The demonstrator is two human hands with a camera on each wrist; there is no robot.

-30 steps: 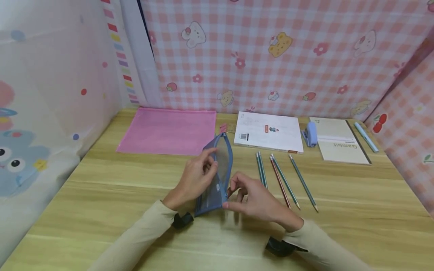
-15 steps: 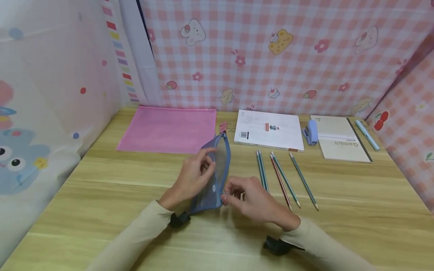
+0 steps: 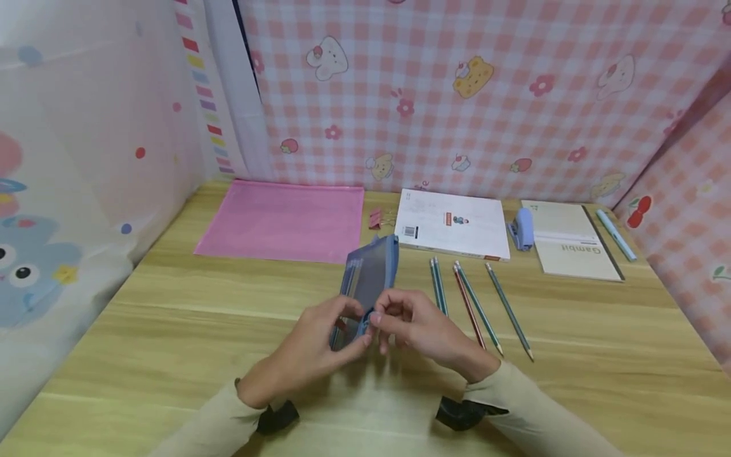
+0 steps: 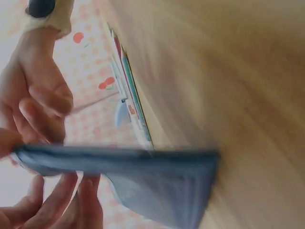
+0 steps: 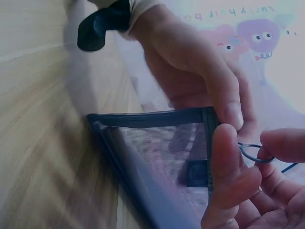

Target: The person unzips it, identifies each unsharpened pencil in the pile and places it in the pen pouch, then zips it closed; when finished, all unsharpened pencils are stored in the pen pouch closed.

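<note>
A blue mesh zipper pouch (image 3: 371, 273) stands on its edge at the middle of the table. Slim pencil-like sticks (image 3: 353, 274) show through its mesh. My left hand (image 3: 311, 339) grips the pouch's near end, thumb on one side and fingers on the other; the right wrist view shows this hand (image 5: 195, 62) at the top corner. My right hand (image 3: 419, 327) is at the same end, pinching the ring-shaped zipper pull (image 5: 257, 153) between thumb and finger. In the left wrist view, the pouch's zipper edge (image 4: 119, 160) runs across between both hands.
Several loose pencils (image 3: 471, 298) lie right of the pouch. Along the back are a pink folder (image 3: 282, 219), pink binder clips (image 3: 375, 219), a white book (image 3: 454, 222), a purple stapler (image 3: 522, 228), a notebook (image 3: 573, 241) and a light-blue pen (image 3: 617, 235).
My left hand has slid from the pouch's middle to its near end. The pouch has tilted, and its gaping mouth now appears as a narrow edge. My right hand keeps near that end.
</note>
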